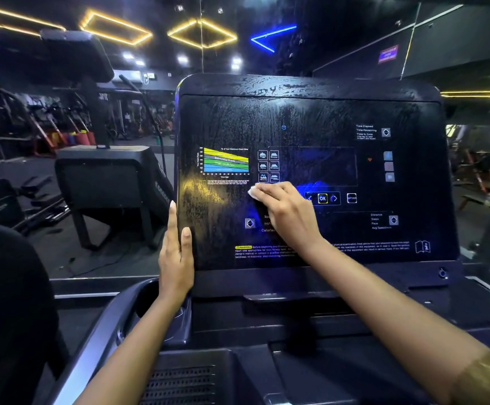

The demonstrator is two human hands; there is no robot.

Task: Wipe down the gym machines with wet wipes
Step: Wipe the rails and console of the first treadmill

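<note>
The left hand (176,255) clasps the edge of the glossy black treadmill console panel (311,118). The right hand (281,209) presses a crumpled white wet wipe (254,192) flat beside the yellow-ringed OK button (322,198); sliding rightward risks accidental presses.

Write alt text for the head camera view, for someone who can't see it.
A person's right hand presses a white wet wipe against the dark, streaky-wet console panel of a gym machine, beside its OK button. The left hand grips the panel's left edge. Behind, a dim gym with yellow and blue ceiling lights.
</note>
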